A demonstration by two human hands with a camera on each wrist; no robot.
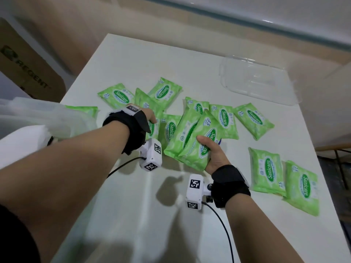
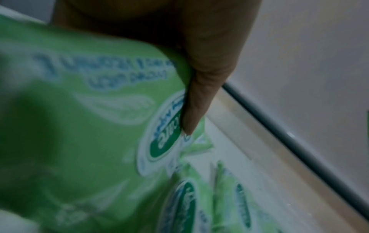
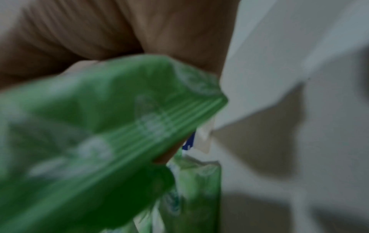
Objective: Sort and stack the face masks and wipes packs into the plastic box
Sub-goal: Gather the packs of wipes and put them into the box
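Several green Sanicare wipes packs (image 1: 253,120) lie scattered over the white table (image 1: 133,215). My right hand (image 1: 214,154) grips two overlapping packs (image 1: 187,137) near the middle, thumb on top and fingers beneath. The right wrist view shows the palm (image 3: 119,31) above a blurred green pack (image 3: 99,141). My left hand (image 1: 151,117) reaches into the pile and holds another pack (image 1: 152,130). In the left wrist view its thumb (image 2: 199,94) presses on that pack's (image 2: 89,126) printed face. The translucent plastic box (image 1: 47,118) stands at the left, partly behind my left forearm.
A clear lid (image 1: 256,78) lies at the table's far right. Two packs (image 1: 284,177) sit near the right edge. A cardboard box (image 1: 28,73) stands off the table to the left. Something small and blue (image 1: 219,141) peeks from under the held packs.
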